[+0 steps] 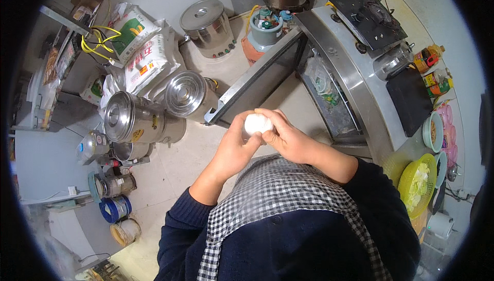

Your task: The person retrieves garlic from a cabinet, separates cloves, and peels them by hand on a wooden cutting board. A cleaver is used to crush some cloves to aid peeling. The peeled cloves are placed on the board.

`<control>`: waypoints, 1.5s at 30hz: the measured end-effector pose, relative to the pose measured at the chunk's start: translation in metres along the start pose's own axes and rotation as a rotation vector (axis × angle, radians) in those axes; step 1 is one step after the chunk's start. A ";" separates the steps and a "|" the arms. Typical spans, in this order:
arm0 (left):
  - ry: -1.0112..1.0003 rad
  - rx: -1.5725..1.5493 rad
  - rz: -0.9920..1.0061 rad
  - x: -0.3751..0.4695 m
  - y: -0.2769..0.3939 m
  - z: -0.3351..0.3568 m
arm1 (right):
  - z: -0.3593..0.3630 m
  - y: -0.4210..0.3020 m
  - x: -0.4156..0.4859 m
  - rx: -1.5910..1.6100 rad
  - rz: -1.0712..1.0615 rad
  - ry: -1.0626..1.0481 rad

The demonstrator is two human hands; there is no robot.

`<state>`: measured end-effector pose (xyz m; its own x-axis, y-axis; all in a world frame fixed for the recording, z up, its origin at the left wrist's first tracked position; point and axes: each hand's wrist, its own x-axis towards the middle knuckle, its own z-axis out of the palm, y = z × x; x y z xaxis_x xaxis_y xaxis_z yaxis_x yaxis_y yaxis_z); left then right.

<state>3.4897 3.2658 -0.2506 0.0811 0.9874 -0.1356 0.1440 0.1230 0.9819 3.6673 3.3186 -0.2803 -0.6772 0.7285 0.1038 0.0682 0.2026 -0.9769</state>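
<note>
A round white ball, perhaps dough or a peeled egg [258, 123], is held between both hands in front of my checked apron [285, 184]. My left hand [237, 142] wraps its left side, with the thumb at the lower edge. Over its top and right side curve the fingers of my right hand [287, 136], the thumb close to the other thumb. Something clear or pale shows just beneath the ball, mostly hidden by the fingers, and I cannot tell what it is.
An opened cabinet door [258, 76] juts out ahead, beside the steel counter [357, 84]. Lidded steel pots [119, 117] and stacked sacks [150, 63] stand to the left. On the right are a gas stove [368, 20] and a yellow basket of chopped vegetables [403, 178].
</note>
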 end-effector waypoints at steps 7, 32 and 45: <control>-0.038 -0.119 -0.121 -0.009 0.004 -0.007 | 0.006 -0.004 -0.002 -0.067 -0.030 -0.050; 0.064 -0.210 -0.397 -0.014 0.001 0.012 | 0.000 -0.006 0.001 0.102 0.095 -0.130; -0.157 0.345 -0.363 -0.019 0.022 0.019 | -0.007 0.008 -0.011 0.174 0.505 -0.214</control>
<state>3.5099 3.2479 -0.2286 0.1084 0.8573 -0.5032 0.5049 0.3886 0.7707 3.6803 3.3169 -0.2883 -0.7259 0.5548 -0.4065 0.3129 -0.2599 -0.9135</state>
